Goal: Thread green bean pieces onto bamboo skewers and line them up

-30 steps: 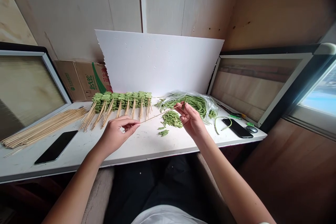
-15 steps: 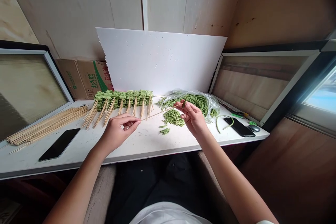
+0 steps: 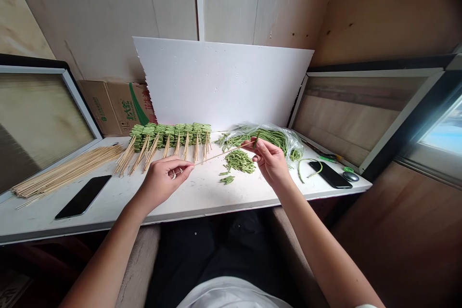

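My left hand [image 3: 168,175] is closed in a pinch on a thin bamboo skewer [image 3: 220,154], which slants up to the right. At the skewer's far end my right hand [image 3: 269,156] is closed, its fingertips gripping a short piece of green bean [image 3: 256,140] at the tip. Whether the tip has pierced the bean piece is hard to see. Below and between the hands, a pile of cut green bean pieces [image 3: 240,161] lies on the white table [image 3: 202,197], with a few pieces [image 3: 227,180] apart in front. Behind my right hand, long green beans [image 3: 272,135] fill a clear plastic bag.
Rows of finished bean skewers [image 3: 169,137] are stacked at the back left. Loose bamboo skewers [image 3: 68,171] and a black phone [image 3: 83,197] lie at left. Another phone [image 3: 330,174], a bean strand [image 3: 300,173] and a mouse [image 3: 351,176] lie right. A white foam board [image 3: 224,84] stands behind.
The bean piece at my right fingertips now stands more upright and shows more. My right hand has shifted slightly right; my left hand keeps its grip on the skewer.
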Available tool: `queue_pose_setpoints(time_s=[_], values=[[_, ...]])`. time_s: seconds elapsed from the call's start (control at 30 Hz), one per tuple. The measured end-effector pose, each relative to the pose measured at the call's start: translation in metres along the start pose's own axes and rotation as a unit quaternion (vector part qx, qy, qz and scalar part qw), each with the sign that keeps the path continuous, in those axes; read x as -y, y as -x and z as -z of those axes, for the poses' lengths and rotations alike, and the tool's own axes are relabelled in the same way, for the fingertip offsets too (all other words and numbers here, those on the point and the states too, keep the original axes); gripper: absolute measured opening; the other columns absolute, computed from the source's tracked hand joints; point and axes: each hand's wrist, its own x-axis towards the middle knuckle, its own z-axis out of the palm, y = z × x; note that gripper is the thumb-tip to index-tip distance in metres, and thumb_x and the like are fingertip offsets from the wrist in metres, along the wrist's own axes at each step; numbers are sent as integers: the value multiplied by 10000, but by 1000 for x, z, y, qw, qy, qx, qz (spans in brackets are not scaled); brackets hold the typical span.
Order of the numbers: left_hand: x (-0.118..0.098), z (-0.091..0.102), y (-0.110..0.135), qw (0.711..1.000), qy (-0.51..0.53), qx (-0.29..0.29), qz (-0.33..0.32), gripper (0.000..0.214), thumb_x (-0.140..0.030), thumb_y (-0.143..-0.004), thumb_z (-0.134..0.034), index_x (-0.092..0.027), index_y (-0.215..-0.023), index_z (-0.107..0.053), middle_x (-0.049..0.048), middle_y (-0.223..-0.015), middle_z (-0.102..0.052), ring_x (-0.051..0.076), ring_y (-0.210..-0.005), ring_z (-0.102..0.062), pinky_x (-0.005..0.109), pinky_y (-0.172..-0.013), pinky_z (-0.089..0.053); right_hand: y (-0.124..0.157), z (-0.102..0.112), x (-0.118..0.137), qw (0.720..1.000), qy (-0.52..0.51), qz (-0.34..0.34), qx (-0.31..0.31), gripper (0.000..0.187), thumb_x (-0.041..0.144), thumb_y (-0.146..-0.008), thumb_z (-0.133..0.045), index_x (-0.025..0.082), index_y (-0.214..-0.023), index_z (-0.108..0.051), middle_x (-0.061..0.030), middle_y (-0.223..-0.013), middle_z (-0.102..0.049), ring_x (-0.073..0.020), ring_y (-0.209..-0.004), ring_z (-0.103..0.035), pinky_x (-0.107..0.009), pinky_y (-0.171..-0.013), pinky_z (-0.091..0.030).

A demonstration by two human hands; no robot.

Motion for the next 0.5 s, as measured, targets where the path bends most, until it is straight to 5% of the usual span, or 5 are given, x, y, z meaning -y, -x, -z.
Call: queue_pose_setpoints(time_s=[0.5], values=[[4,3,0,1000,-3,-2,-25,158,-312,-995,-715,-218,-963,-838,15,-819,-719,124,-646,-523,269,-608,-432,1,9,6,989,136,58,27,323,539,-894,-834,237,-1005,-867,-96,-949,-847,-288,-960,-819,-326,-609,-627]])
